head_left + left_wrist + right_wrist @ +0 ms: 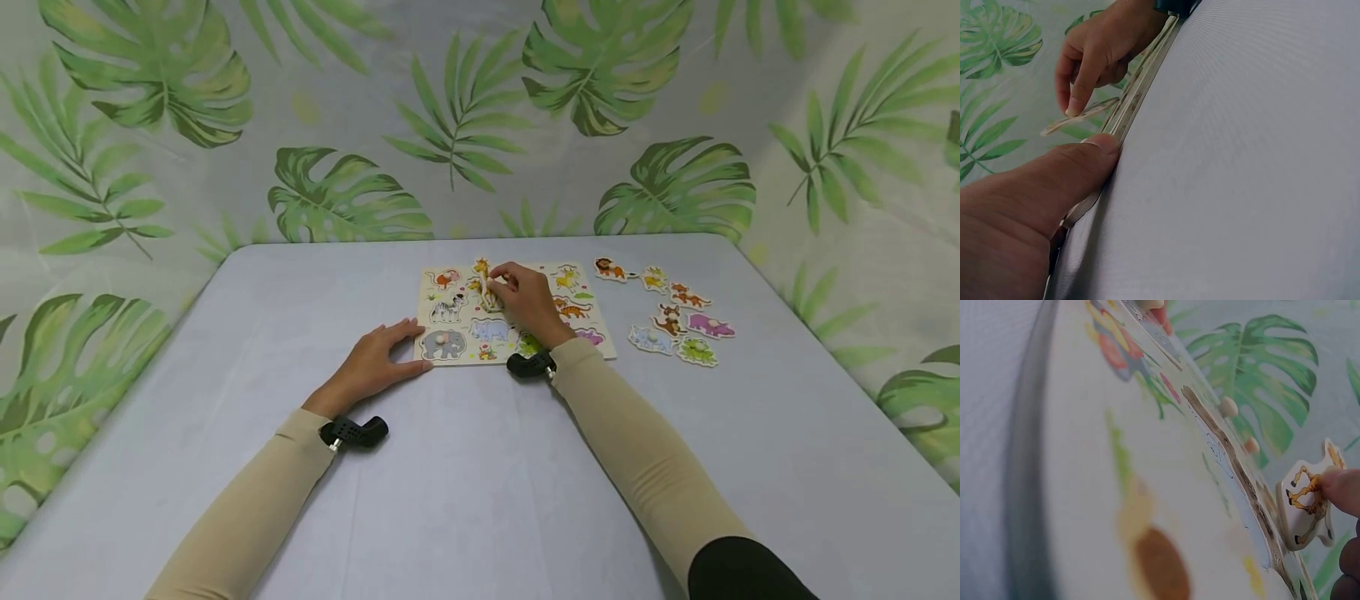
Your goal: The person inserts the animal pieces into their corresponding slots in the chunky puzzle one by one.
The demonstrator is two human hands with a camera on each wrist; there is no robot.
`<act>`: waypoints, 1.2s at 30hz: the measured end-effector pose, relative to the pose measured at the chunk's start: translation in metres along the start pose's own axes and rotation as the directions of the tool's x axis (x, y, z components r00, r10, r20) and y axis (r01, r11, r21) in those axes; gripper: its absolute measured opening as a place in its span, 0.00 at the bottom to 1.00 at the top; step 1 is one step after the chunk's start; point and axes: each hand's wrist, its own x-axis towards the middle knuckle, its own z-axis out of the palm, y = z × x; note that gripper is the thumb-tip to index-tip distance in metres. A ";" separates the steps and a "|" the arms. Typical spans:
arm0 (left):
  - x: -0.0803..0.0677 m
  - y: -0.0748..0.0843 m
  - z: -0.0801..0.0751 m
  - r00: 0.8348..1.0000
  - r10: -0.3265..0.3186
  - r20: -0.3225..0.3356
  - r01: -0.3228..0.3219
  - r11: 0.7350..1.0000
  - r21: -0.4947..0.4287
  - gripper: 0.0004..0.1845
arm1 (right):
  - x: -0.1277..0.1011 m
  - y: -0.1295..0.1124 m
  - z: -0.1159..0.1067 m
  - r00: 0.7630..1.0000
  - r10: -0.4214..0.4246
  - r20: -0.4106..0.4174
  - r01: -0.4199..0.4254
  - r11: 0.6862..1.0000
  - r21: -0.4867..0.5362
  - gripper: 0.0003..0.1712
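Fingertips of the right hand (527, 298) pinched the yellow wooden giraffe piece (484, 283), tilted over the flat wooden animal puzzle board (603, 337) near the tabletop's far edge; the flat, released left hand (378, 364) steadied the board's corner. Lowering the piece level would likely seat it cleanly.

Left hand (375, 362) flat (fingers straight) — right hand (528, 300) pinching.

Soft even light, wrist views blurred (close-up)
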 end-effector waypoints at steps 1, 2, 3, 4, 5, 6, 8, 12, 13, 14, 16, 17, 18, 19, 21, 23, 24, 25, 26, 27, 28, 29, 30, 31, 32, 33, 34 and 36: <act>0.000 0.000 0.000 1.000 -0.003 0.000 0.003 1.000 -0.002 0.36 | 0.000 0.000 0.000 1.000 -0.001 0.003 0.001 1.000 -0.004 0.10; 0.000 0.000 0.000 1.000 -0.006 0.000 0.006 1.000 -0.005 0.36 | 0.000 0.000 0.000 1.000 -0.001 0.006 0.001 1.000 -0.009 0.10; 0.000 0.000 0.001 1.000 -0.009 0.000 0.009 1.000 -0.007 0.36 | 0.000 0.000 0.000 1.000 -0.001 0.008 0.001 1.000 -0.010 0.10; 0.000 0.000 0.001 1.000 -0.012 0.000 0.012 1.000 -0.010 0.36 | 0.000 0.000 0.000 1.000 -0.002 0.009 0.002 1.000 -0.011 0.10; 0.000 0.000 0.001 1.000 -0.014 0.000 0.014 1.000 -0.012 0.36 | 0.000 0.001 0.000 1.000 -0.003 0.011 0.003 1.000 -0.011 0.10; 0.000 0.000 0.001 1.000 -0.015 -0.001 0.015 1.000 -0.013 0.36 | 0.000 0.001 0.000 1.000 -0.004 0.012 0.004 1.000 -0.012 0.10; 0.000 0.000 0.002 1.000 -0.018 -0.003 0.018 1.000 -0.014 0.36 | 0.000 0.002 0.000 1.000 -0.007 0.014 0.007 1.000 -0.012 0.10; 0.000 0.000 0.002 1.000 -0.017 0.001 0.017 1.000 -0.008 0.37 | 0.000 0.005 0.002 1.000 -0.014 0.018 0.014 1.000 -0.017 0.09; 0.000 0.000 0.002 1.000 -0.017 0.002 0.017 1.000 -0.006 0.37 | 0.000 0.005 0.002 1.000 -0.016 0.019 0.016 1.000 -0.018 0.09; 0.000 0.000 0.002 1.000 -0.017 0.003 0.017 1.000 -0.004 0.37 | 0.000 0.005 0.002 1.000 -0.018 0.019 0.018 1.000 -0.017 0.09; 0.000 0.000 0.002 1.000 -0.017 0.002 0.017 1.000 0.000 0.37 | 0.001 0.005 0.002 1.000 -0.022 0.019 0.022 1.000 -0.016 0.09; 0.000 0.000 0.001 1.000 -0.016 0.000 0.016 1.000 0.001 0.36 | 0.001 0.004 0.002 1.000 -0.024 0.019 0.025 1.000 -0.015 0.09; 0.000 0.000 0.001 1.000 -0.016 -0.001 0.016 1.000 0.002 0.36 | 0.001 0.004 0.002 0.999 -0.029 0.019 0.030 0.999 -0.017 0.09; 0.000 0.000 0.001 1.000 -0.015 -0.001 0.015 1.000 0.002 0.36 | 0.002 0.004 0.002 0.999 -0.033 0.021 0.033 0.999 -0.018 0.09; 0.000 0.001 0.000 1.000 -0.015 -0.002 0.015 1.000 0.001 0.36 | 0.002 0.004 0.002 0.999 -0.042 0.024 0.043 0.999 -0.024 0.09; 0.000 0.001 -0.001 1.000 -0.011 0.000 0.011 1.000 0.001 0.36 | 0.003 0.004 0.003 0.998 -0.052 0.028 0.053 0.998 -0.028 0.09; 0.000 0.001 -0.001 1.000 -0.009 0.000 0.009 1.000 0.002 0.36 | 0.003 0.004 0.003 0.998 -0.056 0.030 0.057 0.998 -0.034 0.09; 0.000 0.001 -0.001 1.000 -0.008 0.000 0.008 1.000 0.002 0.36 | 0.004 0.004 0.003 0.998 -0.057 0.032 0.058 0.998 -0.038 0.09; 0.000 0.001 -0.001 1.000 -0.007 0.001 0.007 1.000 0.003 0.36 | 0.004 0.005 0.004 0.998 -0.057 0.035 0.059 0.997 -0.042 0.09; 0.000 0.001 -0.001 1.000 -0.006 0.001 0.006 1.000 0.005 0.36 | 0.004 0.005 0.004 0.998 -0.057 0.036 0.058 0.997 -0.045 0.09; 0.000 0.001 -0.001 1.000 -0.005 0.001 0.005 1.000 0.006 0.36 | 0.004 0.005 0.004 0.998 -0.054 0.037 0.056 0.997 -0.047 0.08; 0.000 0.001 -0.001 1.000 -0.006 0.001 0.006 1.000 0.006 0.36 | 0.004 0.005 0.004 0.998 -0.051 0.039 0.053 0.997 -0.049 0.08; 0.000 0.001 -0.001 1.000 -0.005 0.000 0.005 1.000 0.007 0.36 | 0.004 0.005 0.004 0.998 -0.047 0.040 0.049 0.998 -0.050 0.08; 0.000 0.001 -0.001 1.000 -0.006 0.000 0.006 1.000 0.006 0.36 | 0.004 0.005 0.004 0.998 -0.044 0.042 0.046 0.998 -0.050 0.08; 0.000 0.001 -0.001 1.000 -0.007 0.001 0.007 1.000 0.006 0.36 | 0.004 0.005 0.005 0.998 -0.041 0.045 0.044 0.998 -0.049 0.08; 0.000 0.001 0.000 1.000 -0.008 0.001 0.008 1.000 0.007 0.36 | 0.004 0.005 0.005 0.998 -0.039 0.046 0.041 0.998 -0.046 0.08; 0.000 0.001 0.000 1.000 -0.008 0.002 0.008 1.000 0.008 0.36 | 0.004 0.005 0.005 0.998 -0.036 0.048 0.038 0.998 -0.043 0.08; 0.000 0.001 0.000 1.000 -0.009 0.004 0.009 1.000 0.010 0.36 | 0.004 0.004 0.005 0.998 -0.029 0.052 0.031 0.999 -0.035 0.08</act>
